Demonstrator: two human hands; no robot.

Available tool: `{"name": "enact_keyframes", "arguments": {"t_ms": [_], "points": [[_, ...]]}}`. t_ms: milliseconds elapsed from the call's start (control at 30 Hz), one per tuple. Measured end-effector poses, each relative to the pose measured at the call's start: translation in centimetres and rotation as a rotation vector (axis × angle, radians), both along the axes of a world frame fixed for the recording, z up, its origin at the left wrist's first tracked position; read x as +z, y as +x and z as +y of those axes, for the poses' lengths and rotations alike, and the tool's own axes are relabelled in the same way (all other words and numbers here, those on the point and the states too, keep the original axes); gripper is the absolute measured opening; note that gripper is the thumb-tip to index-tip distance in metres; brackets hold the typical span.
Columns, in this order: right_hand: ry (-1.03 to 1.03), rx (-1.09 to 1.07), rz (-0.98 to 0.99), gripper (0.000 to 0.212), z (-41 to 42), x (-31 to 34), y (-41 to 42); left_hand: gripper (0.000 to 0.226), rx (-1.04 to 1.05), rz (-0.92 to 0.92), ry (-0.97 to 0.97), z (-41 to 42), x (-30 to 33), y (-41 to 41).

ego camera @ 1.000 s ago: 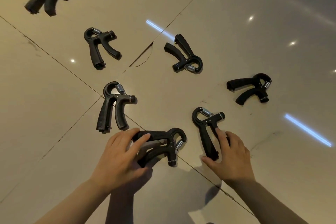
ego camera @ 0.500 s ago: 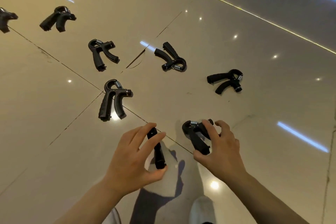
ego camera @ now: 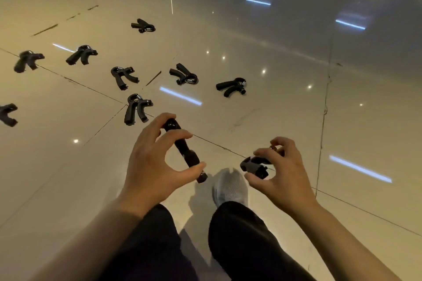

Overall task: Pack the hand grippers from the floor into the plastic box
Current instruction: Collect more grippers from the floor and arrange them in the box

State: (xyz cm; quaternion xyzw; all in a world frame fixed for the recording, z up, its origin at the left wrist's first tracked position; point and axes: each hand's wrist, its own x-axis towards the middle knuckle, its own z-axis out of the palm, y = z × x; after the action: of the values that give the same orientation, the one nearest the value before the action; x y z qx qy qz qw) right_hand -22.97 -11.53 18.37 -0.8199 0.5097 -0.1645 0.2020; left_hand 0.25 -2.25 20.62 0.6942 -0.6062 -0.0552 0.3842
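Hand grippers are in both our hands, lifted off the floor (ego camera: 285, 109): left hand (ego camera: 151, 166) fingers pinch one (ego camera: 185, 150), right hand (ego camera: 282, 171) fingers curl round another (ego camera: 254, 166). Others lie ahead; next we must find the unseen box

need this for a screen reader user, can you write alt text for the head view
A person's left hand and right hand each hold a black hand gripper above a glossy tiled floor, over their dark trousers and a grey shoe. Eight more hand grippers lie scattered on the floor beyond; no box shows.
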Motion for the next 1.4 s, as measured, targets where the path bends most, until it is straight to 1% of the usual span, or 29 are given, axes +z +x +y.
{"name": "enact_keyframes", "arguments": {"t_ms": [133,233,300,433,533,667,833,933,1033,1100,1167,1233,1333,1400], "points": [[-0.081,-0.033,-0.03,0.041,6.6,5.9,-5.7,0.051,-0.078,-0.05,-0.077,4.9,5.9,-5.7],[-0.123,-0.043,-0.069,0.041,12.3,9.6,-10.5,0.052,-0.155,-0.105,-0.098,8.9,10.1,-10.6],[-0.123,-0.065,-0.093,0.043,15.9,11.7,-14.1,0.052,-0.207,-0.104,-0.113,11.7,12.4,-13.9],[-0.139,-0.126,-0.154,0.043,21.2,14.4,-20.6,0.054,-0.32,-0.048,-0.152,15.9,15.0,-19.9],[-0.091,-0.227,-0.22,0.041,24.2,14.9,-25.5,0.055,-0.416,-0.069,-0.126,17.3,15.3,-24.1],[-0.036,-0.437,-0.327,0.041,27.5,13.1,-32.6,0.058,-0.565,-0.14,-0.041,17.2,13.8,-29.0],[-0.002,-0.677,-0.28,0.042,30.0,9.1,-39.3,0.062,-0.719,-0.267,0.085,15.2,11.5,-33.4],[0.033,-0.753,-0.278,0.042,29.7,6.4,-41.0,0.063,-0.763,-0.28,0.121,14.2,9.3,-34.9],[0.076,-0.802,-0.315,0.041,28.5,3.6,-41.1,0.063,-0.768,-0.183,0.156,13.8,5.5,-35.4],[0.083,-0.807,-0.301,0.039,27.4,1.7,-41.0,0.065,-0.753,-0.098,0.191,13.8,2.8,-35.4],[0.092,-0.807,-0.281,0.039,26.1,-0.4,-40.9,0.066,-0.705,-0.013,0.217,13.9,0.3,-35.6],[0.112,-0.842,-0.306,0.039,24.4,-2.8,-41.0,0.067,-0.659,0.063,0.231,13.9,-2.4,-36.1],[0.169,-0.921,-0.386,0.044,23.0,-5.1,-41.2,0.067,-0.619,0.113,0.249,14.0,-5.1,-36.6],[0.216,-0.949,-0.421,0.043,22.1,-6.5,-41.2,0.067,-0.603,0.134,0.275,13.7,-6.5,-36.6]]}}
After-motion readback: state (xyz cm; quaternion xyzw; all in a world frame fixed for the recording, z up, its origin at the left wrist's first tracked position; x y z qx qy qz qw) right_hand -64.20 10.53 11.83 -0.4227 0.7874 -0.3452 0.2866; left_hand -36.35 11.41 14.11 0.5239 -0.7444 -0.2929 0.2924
